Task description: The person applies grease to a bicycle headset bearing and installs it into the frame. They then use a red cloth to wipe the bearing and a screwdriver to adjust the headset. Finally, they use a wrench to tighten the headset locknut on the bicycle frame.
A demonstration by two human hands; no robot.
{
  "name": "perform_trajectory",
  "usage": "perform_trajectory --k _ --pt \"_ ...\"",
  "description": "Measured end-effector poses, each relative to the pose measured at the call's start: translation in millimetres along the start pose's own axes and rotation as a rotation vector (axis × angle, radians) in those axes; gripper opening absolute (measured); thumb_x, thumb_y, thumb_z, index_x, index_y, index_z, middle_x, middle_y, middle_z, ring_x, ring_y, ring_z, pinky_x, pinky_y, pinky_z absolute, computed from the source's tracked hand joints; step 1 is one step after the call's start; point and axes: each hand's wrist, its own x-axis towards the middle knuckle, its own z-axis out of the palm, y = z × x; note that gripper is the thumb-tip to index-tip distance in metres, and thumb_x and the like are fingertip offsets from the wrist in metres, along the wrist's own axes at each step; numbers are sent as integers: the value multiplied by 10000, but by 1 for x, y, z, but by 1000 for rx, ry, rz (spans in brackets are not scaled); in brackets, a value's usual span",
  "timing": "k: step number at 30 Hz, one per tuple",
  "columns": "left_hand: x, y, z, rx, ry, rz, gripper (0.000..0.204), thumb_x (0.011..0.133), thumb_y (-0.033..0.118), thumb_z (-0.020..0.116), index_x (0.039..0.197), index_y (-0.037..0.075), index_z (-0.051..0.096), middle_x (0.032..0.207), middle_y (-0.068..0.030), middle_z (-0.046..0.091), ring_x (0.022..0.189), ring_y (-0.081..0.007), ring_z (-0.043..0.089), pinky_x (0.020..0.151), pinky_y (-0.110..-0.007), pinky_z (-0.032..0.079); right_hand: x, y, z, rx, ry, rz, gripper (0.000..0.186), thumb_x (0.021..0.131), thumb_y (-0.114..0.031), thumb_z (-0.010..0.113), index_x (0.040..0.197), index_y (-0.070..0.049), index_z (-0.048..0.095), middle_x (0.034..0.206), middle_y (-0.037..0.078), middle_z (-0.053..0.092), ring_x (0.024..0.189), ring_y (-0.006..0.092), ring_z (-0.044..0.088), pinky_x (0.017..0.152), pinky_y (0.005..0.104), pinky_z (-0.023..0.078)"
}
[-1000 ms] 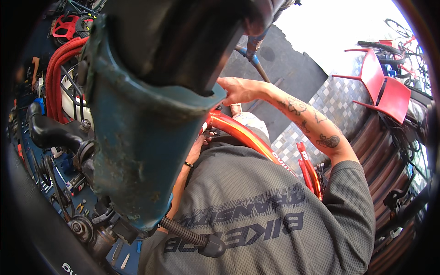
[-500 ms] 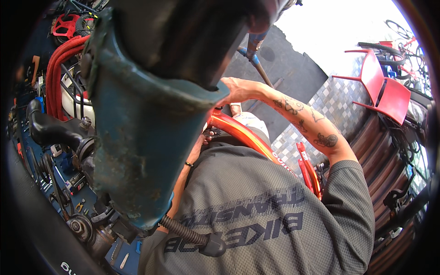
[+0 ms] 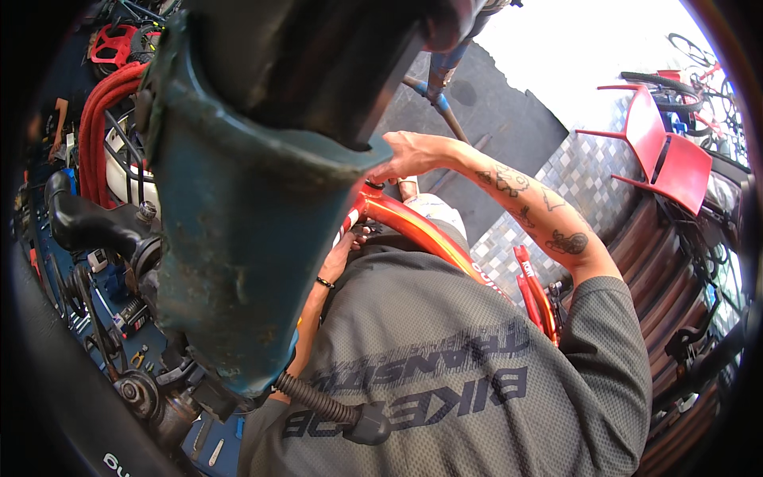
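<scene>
An orange-red bicycle frame (image 3: 425, 230) runs across in front of my grey shirt. My left hand (image 3: 347, 245) is closed around the front of the frame, beside a red-and-white tube (image 3: 347, 225). Above the frame, near a dark ring at the tube's end, is my right hand (image 3: 409, 155). Its fingers are curled downward, and what they hold is hidden. A large, worn teal metal piece (image 3: 238, 238) stands close to the view and covers part of both hands.
Tools lie on a dark blue surface at the left, near a black curved tube (image 3: 95, 208) and a red cable bundle (image 3: 94, 147). A red chair (image 3: 664, 151) stands at the right, beside several bicycle parts. A blue metal tube (image 3: 439, 99) rises beyond the frame.
The teal piece sits slightly farther left in view, uncovering more of the red-and-white tube and my left hand. My right hand's fingers show a little more; both hands stay at the frame.
</scene>
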Motion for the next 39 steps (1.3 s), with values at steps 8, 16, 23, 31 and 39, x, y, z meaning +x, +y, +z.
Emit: perform_trajectory --k 8,16,23,31,39 --pt "-2 2 2 -5 27 -27 266 1077 160 608 1272 16 716 1104 -84 790 963 -156 760 783 -282 593 -2 -7 2 97 -13 71 459 838 -433 736 917 18 767 804 114 752 772 229 723 724 359 577" --pt "0 0 1 -35 4 -9 271 1070 190 638 1266 18 711 1078 -79 786 936 -157 759 777 -286 596 -8 -9 -2 12 49 -109 386 768 -302 760 973 25 741 843 121 747 800 235 704 780 378 555" --pt "4 -10 -3 -80 -28 38 271 1075 185 632 1262 3 707 1071 -83 781 912 -163 760 761 -288 603 -1 9 2 128 38 -322 363 802 -223 743 1089 -1 721 903 115 759 862 221 716 816 377 554" --pt "7 -23 -4 -32 11 198 260 1057 96 620 1277 -16 700 1077 -94 788 947 -160 759 765 -280 604 10 16 4 11 22 -172 379 858 -300 727 1081 5 747 916 144 770 892 263 742 816 390 561" --pt "22 -67 -10 345 235 363 247 1024 44 619 1247 -21 704 1046 -81 794 937 -143 750 771 -291 605 27 30 15 -19 95 -177 457 810 -398 741 978 25 774 851 157 767 851 275 747 776 408 561"
